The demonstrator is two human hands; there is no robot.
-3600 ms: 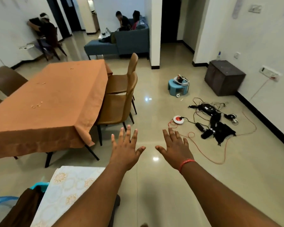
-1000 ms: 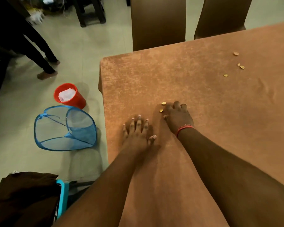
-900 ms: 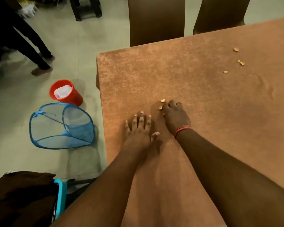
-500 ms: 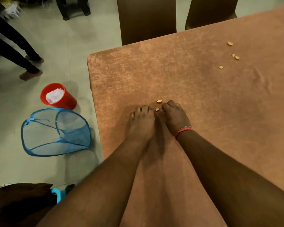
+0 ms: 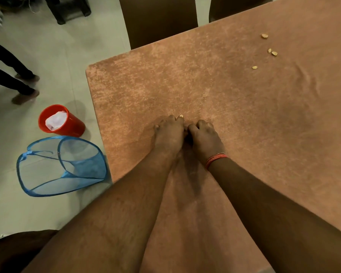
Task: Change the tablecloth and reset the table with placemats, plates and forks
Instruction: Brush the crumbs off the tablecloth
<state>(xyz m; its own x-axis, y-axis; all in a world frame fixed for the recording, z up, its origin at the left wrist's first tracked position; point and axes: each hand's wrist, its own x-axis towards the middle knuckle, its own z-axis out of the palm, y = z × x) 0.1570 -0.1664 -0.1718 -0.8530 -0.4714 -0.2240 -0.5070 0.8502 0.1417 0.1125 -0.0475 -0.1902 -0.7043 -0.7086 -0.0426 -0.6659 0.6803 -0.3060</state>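
Note:
An orange tablecloth (image 5: 234, 107) covers the table. My left hand (image 5: 168, 133) and my right hand (image 5: 204, 137) lie side by side on it near the left edge, knuckles up and fingers curled under. A small yellow crumb (image 5: 180, 116) sits at my left fingertips, which pinch at it. My right hand, with a red thread on its wrist, presses its thumb side against my left hand, and nothing shows in it. Several more crumbs (image 5: 272, 52) lie on the cloth at the far right.
On the floor left of the table stand a red bucket (image 5: 67, 125) with white stuff inside and a blue mesh hamper (image 5: 63, 166) on its side. Two brown chair backs (image 5: 158, 20) are at the far edge. A person's legs (image 5: 12, 79) are at the far left.
My left hand went from flat with spread fingers to curled and slid up against my right hand. One of the two crumbs by my fingertips is now hidden between the hands.

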